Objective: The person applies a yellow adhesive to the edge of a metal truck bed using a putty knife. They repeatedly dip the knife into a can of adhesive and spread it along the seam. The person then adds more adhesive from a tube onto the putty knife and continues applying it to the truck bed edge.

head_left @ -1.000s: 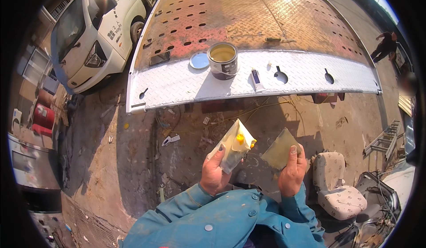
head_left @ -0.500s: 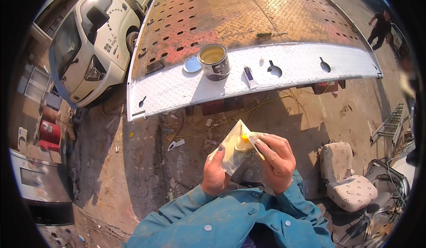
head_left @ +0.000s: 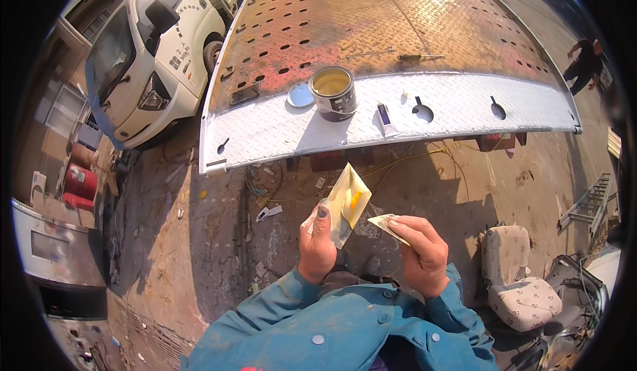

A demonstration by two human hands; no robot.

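My left hand [head_left: 317, 250] is closed round the lower left edge of a cream putty spreader [head_left: 342, 195], held tilted. Pale paste covers its face, with a bright yellow streak [head_left: 355, 200] near the right edge. A little to the right and apart from it, my right hand [head_left: 424, 251] pinches a smaller cream spreader [head_left: 385, 223], its pointed corner turned left. Beyond both hands, an opened tin [head_left: 334, 97] of cream paste stands on a white tread-plate strip [head_left: 265, 132]. Beside it lie a blue lid [head_left: 300, 94], a white-and-purple tube [head_left: 385, 119] and a small white cap [head_left: 405, 94].
A rusty perforated truck bed [head_left: 318, 22] stretches away, with a screwdriver-like tool [head_left: 419, 57] on it. A white truck [head_left: 149, 59] stands at left. At right are a patterned seat [head_left: 524, 301], a ladder [head_left: 590, 202] and a person in dark clothes [head_left: 584, 66]. Litter and a yellow cable lie below.
My right hand has drawn the small spreader away from the larger one, to the right. The yellow blob now shows as a longer streak. The whole view has shifted slightly.
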